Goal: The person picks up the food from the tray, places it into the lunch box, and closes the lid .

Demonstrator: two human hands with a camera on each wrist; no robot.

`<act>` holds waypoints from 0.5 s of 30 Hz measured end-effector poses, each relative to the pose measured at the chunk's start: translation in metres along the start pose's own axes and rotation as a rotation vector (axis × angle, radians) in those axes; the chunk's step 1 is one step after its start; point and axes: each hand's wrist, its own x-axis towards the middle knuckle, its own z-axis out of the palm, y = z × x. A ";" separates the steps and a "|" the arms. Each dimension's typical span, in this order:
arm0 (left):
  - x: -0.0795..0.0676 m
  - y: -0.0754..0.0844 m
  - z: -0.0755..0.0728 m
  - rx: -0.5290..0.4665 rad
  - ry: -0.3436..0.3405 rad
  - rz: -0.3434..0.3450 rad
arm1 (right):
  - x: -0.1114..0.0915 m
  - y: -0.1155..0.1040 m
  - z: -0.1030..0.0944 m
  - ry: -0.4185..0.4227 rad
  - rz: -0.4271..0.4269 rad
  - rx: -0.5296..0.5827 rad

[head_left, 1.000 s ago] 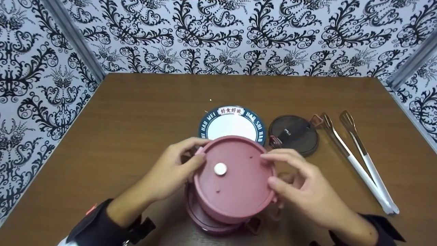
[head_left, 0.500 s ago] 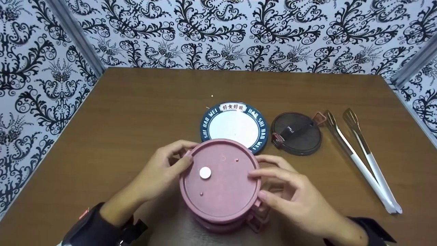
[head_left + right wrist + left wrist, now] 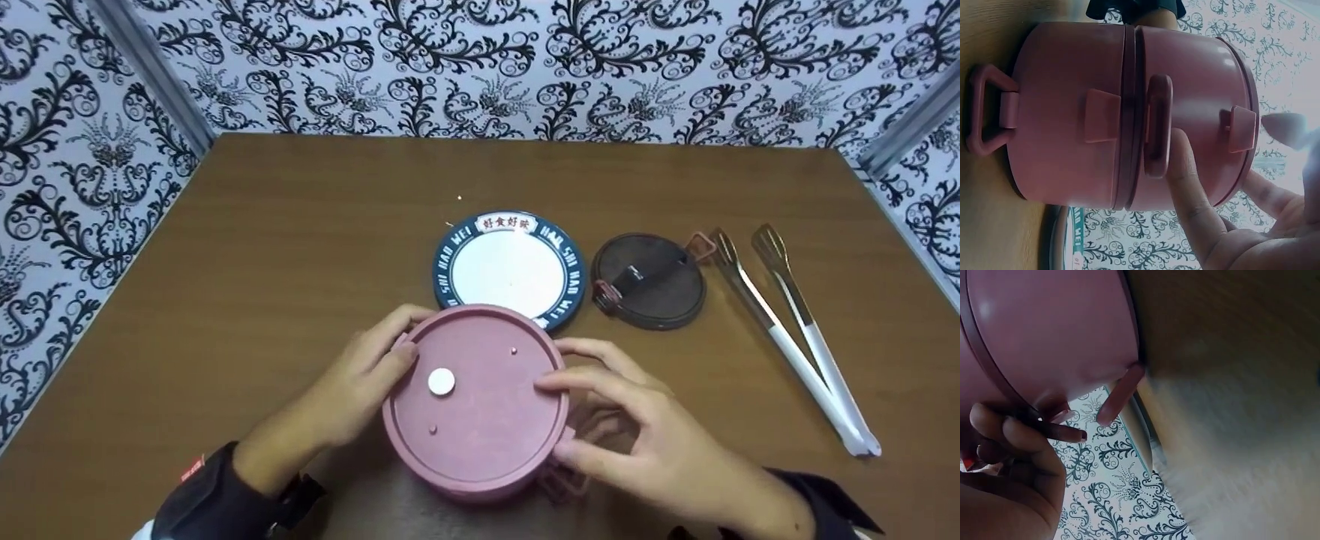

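A round pink lunch box stands near me in two stacked tiers. Its upper tier (image 3: 480, 442) has a recessed top face with a white round button (image 3: 441, 382) left of centre. The right wrist view shows the lower tier (image 3: 1061, 174) directly beneath, the two rims meeting in line. My left hand (image 3: 367, 386) grips the upper tier's left side, thumb at the rim. My right hand (image 3: 645, 431) holds its right side, thumb and forefinger at the rim, and another finger against the clasp loop (image 3: 1166, 112). A second clasp loop (image 3: 978, 112) juts from the lower tier.
Behind the lunch box lies a white plate (image 3: 508, 274) with a lettered blue rim. Right of it is a dark see-through lid (image 3: 660, 289) with pink clasps. Metal tongs with white handles (image 3: 817, 382) lie farther right. A patterned wall (image 3: 465, 75) borders the brown table (image 3: 300, 225).
The upper tier, tilted and offset over the lower one a second ago, has come left and now sits level and lined up on it. Both hands have moved along with it.
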 end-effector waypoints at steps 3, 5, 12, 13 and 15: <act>-0.001 -0.002 -0.001 -0.009 -0.008 0.031 | 0.001 0.001 0.001 0.000 -0.043 -0.026; -0.001 -0.003 -0.001 -0.010 -0.017 0.041 | 0.002 0.002 0.001 -0.006 -0.064 -0.036; 0.001 -0.002 0.002 -0.013 -0.108 -0.015 | 0.003 0.005 -0.018 -0.064 -0.018 -0.067; 0.000 -0.002 0.003 -0.015 -0.119 -0.035 | 0.004 0.006 -0.022 -0.079 0.001 -0.062; 0.000 -0.001 0.006 -0.016 -0.138 -0.079 | 0.005 0.011 -0.031 -0.112 0.024 -0.042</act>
